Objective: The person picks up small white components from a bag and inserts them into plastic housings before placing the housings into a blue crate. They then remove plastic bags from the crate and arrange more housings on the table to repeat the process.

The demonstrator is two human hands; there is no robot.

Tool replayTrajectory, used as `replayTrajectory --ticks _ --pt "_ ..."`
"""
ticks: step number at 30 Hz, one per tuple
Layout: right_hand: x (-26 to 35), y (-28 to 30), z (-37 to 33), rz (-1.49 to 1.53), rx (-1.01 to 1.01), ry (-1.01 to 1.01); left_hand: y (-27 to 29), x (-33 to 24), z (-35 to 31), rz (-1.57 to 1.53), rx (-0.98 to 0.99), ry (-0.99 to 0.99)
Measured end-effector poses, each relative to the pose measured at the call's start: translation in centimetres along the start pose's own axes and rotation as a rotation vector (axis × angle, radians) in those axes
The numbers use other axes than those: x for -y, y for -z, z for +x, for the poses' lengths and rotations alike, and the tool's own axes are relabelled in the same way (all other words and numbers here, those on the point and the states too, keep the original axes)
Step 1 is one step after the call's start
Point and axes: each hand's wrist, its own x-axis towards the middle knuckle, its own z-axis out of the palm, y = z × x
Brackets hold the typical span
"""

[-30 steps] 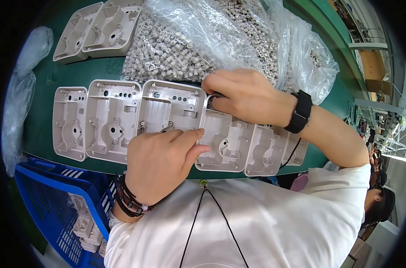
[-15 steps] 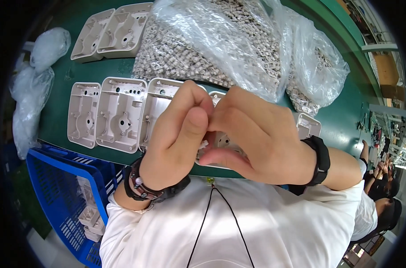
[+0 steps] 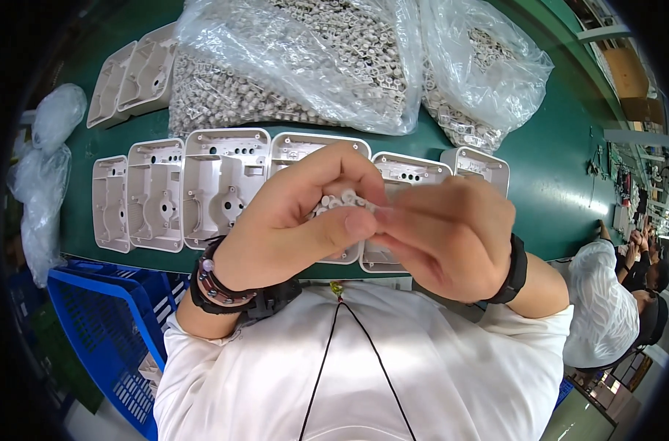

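My left hand (image 3: 298,228) is cupped around several small white plastic parts (image 3: 337,201), which show between its thumb and curled fingers. Pressed together at the left fingertips, the thumb and fingers of my right hand (image 3: 456,239) are partly smeared by motion. Whatever sits in that pinch is hidden. Both hands hover over a row of off-white plastic housings (image 3: 226,173), open side up, with round holes and posts inside. They cover much of one housing (image 3: 316,141) in the middle of the row, and part of another (image 3: 412,167) to its right.
Behind the row lie a large clear bag (image 3: 298,66) and a smaller bag (image 3: 485,70), both full of small whitish parts. More housings (image 3: 147,72) stand at the far left of the green table (image 3: 544,147). A blue crate (image 3: 103,331) sits lower left; a person (image 3: 603,301) sits at right.
The view has shifted, so the bags and housings appear further left. My left hand has turned, showing the small parts in it. My right hand's fingers have drawn together at the left fingertips.
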Motion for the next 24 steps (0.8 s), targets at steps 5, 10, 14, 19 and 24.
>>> replayTrajectory --ticks 5,10,14,19,24 --pt "-0.3 1.2 -1.3 -0.183 -0.001 0.039 -0.2 0.3 -0.1 0.128 -0.018 -0.003" --pt "-0.3 0.8 -1.0 -0.129 0.065 -0.097 -0.5 -0.1 0.4 0.568 -0.089 -0.081" --pt "-0.3 0.3 -1.4 -0.013 0.026 -0.181 -0.4 0.0 0.1 0.709 -0.078 -0.138" --pt "-0.6 0.7 -1.2 -0.018 0.068 -0.2 -0.5 -0.2 0.0 0.859 -0.07 -0.134" --pt "-1.1 2.0 -0.9 -0.171 0.152 -0.28 -0.5 -0.1 -0.4 0.784 -0.21 -0.151"
